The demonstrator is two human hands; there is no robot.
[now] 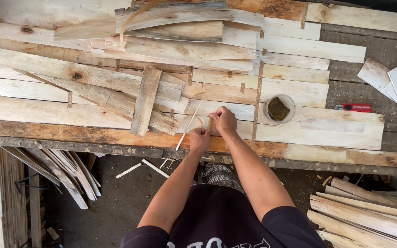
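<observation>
Pinching a thin wooden strip [190, 120] bent into a small loop, both hands work at the near edge of the workbench [93, 134]; the left hand [200, 139] is closed around the lower part of the loop, just at the bench edge; the right hand [224, 120] sits a little farther in, its fingers curled shut on the upper right side of the same strip; the two hands lie just beside each other, nearly touching. One free end of the strip runs down and left past the bench edge; the other rises in a curve above the loop. The strip rests on a layer of pale flat boards; a short plank [144, 101] lies tilted across them, near the left of the hands. A round cup [280, 109] with something dark inside stands to the right of the right hand, near but apart; a red-handled cutter [354, 108] lies farther right, well apart. Curved wood slats [368, 216] are stacked below the bench at the lower right; more slats [65, 177] lean at the lower left.
</observation>
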